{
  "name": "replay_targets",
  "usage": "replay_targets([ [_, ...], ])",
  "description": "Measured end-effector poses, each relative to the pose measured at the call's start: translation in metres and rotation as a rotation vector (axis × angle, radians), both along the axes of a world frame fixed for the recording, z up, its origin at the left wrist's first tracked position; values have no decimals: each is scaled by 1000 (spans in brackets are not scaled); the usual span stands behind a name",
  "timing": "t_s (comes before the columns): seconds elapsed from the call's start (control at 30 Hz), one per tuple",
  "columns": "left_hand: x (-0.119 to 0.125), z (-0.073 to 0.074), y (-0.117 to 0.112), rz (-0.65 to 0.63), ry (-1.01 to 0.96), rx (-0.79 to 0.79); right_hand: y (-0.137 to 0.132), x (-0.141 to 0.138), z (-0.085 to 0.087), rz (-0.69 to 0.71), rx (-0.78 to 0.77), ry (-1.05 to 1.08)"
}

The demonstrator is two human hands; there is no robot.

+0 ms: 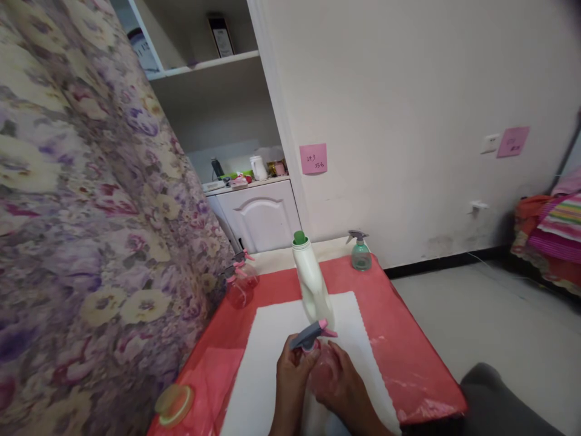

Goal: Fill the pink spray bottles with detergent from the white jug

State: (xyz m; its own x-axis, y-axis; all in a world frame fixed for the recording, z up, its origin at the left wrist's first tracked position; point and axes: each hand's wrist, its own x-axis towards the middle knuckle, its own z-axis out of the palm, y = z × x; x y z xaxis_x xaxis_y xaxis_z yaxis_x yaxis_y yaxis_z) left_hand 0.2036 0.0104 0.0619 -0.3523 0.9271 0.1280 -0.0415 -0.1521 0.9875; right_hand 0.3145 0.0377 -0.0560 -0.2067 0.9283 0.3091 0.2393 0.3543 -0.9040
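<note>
A pink spray bottle was held over the white mat on the red-covered table; the left hand was closed around its grey trigger head; the right hand was wrapped about its body, seemingly of clear plastic; a white bottle with a green cap was seen just behind; a green spray bottle was set near the far edge.
</note>
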Motion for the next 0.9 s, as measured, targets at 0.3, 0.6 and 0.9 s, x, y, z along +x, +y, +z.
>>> replay_targets([
  [0.3, -1, 3, 3, 6, 215, 6, 1, -1, 7, 8, -70, 26],
  [0.6, -5, 0, 2, 0, 324, -36, 1, 0, 11, -35, 28, 8],
  [0.9, 4, 7, 2, 125, 490, -37, 4, -4, -2, -42, 52, 40],
])
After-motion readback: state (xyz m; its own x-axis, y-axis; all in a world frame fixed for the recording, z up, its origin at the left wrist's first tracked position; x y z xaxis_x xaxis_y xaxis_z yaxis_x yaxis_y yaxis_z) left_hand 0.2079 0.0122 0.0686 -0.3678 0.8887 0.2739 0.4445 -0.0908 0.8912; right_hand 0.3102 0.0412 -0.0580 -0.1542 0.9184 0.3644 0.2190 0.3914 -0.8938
